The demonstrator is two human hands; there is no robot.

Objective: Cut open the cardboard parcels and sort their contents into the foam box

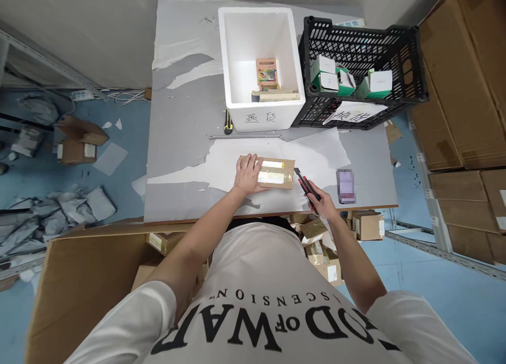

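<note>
On the table in front of me lies a small cardboard box (287, 174) with white labels and clear tape on top. My left hand (248, 175) rests over its left end, fingers curled on the cardboard and holding it against the table. A red and black utility knife (305, 185) is gripped in my right hand (321, 200). Its tip points up and left, close to the box's right end; whether it touches the cardboard I cannot tell. The palm hides part of the knife's handle.
Behind the box stand a white foam bin (264, 116) with small boxes inside and a black plastic crate (363, 47) holding green and white boxes. A yellow and black cutter (228, 122), a metal ruler (245, 137) and a phone (347, 186) lie on the table (174, 116).
</note>
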